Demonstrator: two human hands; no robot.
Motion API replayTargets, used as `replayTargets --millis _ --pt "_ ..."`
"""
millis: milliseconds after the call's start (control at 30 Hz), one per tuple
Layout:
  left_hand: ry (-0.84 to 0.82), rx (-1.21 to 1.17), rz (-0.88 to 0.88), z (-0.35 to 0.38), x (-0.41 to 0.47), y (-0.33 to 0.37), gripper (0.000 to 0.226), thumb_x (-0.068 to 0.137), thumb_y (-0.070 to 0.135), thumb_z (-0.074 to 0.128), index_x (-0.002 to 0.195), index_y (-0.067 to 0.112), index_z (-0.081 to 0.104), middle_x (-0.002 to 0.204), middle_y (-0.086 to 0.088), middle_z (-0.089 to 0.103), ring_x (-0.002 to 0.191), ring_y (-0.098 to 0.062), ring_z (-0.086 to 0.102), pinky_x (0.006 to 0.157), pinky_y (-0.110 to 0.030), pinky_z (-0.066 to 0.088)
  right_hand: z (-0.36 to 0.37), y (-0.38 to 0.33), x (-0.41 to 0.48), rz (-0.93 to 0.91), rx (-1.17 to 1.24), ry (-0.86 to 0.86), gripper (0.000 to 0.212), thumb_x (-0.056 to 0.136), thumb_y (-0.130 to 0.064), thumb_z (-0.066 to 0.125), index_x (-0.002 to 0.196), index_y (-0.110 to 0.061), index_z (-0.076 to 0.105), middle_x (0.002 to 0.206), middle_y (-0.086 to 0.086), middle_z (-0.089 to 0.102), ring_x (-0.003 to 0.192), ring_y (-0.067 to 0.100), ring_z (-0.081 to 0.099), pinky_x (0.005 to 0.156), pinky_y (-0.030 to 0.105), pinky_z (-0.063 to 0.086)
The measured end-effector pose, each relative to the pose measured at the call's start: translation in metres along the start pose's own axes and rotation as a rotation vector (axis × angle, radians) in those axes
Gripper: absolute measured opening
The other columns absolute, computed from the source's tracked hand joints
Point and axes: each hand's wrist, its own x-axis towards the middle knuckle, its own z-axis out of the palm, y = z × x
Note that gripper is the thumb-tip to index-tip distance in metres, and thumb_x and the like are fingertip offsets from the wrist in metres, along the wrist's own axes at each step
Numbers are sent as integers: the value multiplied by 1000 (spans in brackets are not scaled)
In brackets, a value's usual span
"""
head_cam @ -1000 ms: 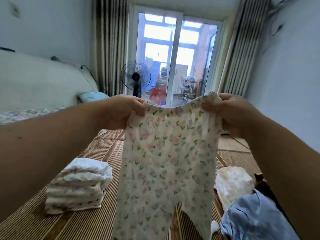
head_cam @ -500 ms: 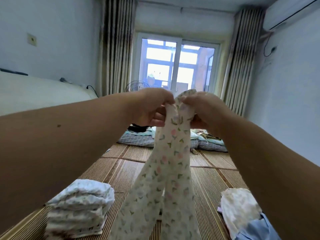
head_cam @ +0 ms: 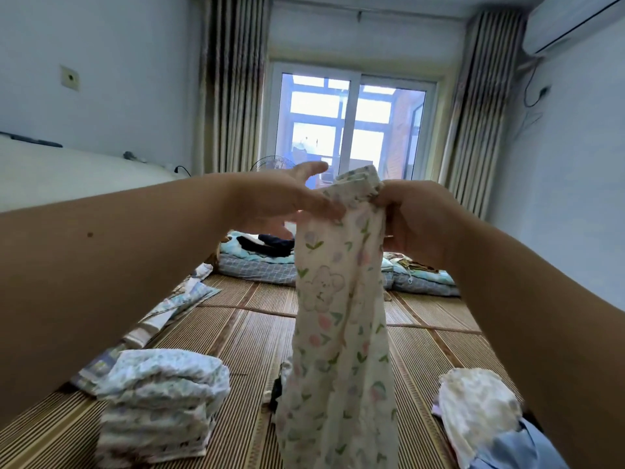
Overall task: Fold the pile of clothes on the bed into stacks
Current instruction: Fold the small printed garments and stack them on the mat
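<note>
White floral trousers (head_cam: 338, 316) with a bear print hang folded in half lengthwise in front of me. My right hand (head_cam: 417, 218) grips their waistband at the top. My left hand (head_cam: 287, 194) is beside the waistband with its fingers spread, its fingertips touching the cloth's left edge. A stack of folded floral clothes (head_cam: 159, 404) sits at lower left on the bamboo mat bed (head_cam: 243, 340). Unfolded white and blue clothes (head_cam: 480, 414) lie at lower right.
Folded quilts and pillows (head_cam: 257, 262) lie across the far end of the bed. A patterned sheet (head_cam: 176, 306) runs along the left edge. A fan (head_cam: 270, 164) stands before the glass door (head_cam: 351, 123). Walls close both sides.
The trousers went from held wide open to folded in half lengthwise. My left hand has let go of the waistband and opened, while my right hand keeps hold.
</note>
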Motion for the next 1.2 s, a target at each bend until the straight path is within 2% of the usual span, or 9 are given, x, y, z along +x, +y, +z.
replayTargets --millis 100,200,367,500,667,767,833,1033,1200 --pt "-231 -126 -8 0 5 -5 39 75 12 64 114 14 60 104 -9 69 95 -25 69 86 -45 57 -3 2 4 27 90 16 26 85 -5 34 100 -5 55 94 17 54 85 32 54 90 56 49" --pt "-194 -158 -9 6 14 -7 17 84 6 60 98 11 67 99 -10 72 91 -24 70 85 -38 58 -8 7 3 4 -21 -66 23 90 -17 41 101 -5 58 92 12 59 84 29 57 81 44 50" --pt "165 117 -107 7 37 -7 15 88 10 62 100 13 70 96 -6 72 90 -22 68 89 -40 55 -18 17 9 -65 -335 -135 20 85 -23 67 104 -23 64 91 -2 72 88 21 68 79 37 54" --pt "226 299 -217 9 52 -5 22 80 12 63 101 12 69 88 -4 70 78 -19 68 76 -31 58 -20 21 20 -51 -318 -257 55 66 -29 79 117 -23 58 104 4 73 92 21 72 76 37 60" --pt "268 415 -229 3 69 -13 31 79 17 66 109 12 68 91 -3 67 81 -18 62 73 -28 53 -24 40 53 -194 -626 113 6 87 -14 67 93 -13 68 93 11 71 89 30 69 82 45 58" --pt "334 692 -151 -3 79 -23 25 85 29 67 105 13 70 98 -4 68 88 -18 60 70 -28 45 -23 49 75 -180 -795 183 11 91 -22 64 83 -16 68 85 8 68 77 23 64 67 32 54" --pt "407 754 -92 -5 88 -26 20 91 26 63 104 12 68 100 -8 68 84 -18 60 72 -29 48 -18 49 89 -148 -710 236 15 94 -21 60 79 -21 63 84 7 64 67 19 64 56 29 54" --pt "661 734 169 -4 88 -21 10 91 18 58 97 11 63 89 -7 63 89 -26 61 62 -32 47 -11 39 91 -247 -546 307 11 95 -21 55 85 -26 56 99 14 63 94 36 66 79 45 57" --pt "545 620 234 12 45 -32 13 89 24 64 91 12 67 90 -12 68 88 -28 65 78 -44 56 -8 42 39 -219 -471 210 15 95 -20 58 81 -26 55 92 10 64 83 28 70 70 38 54"
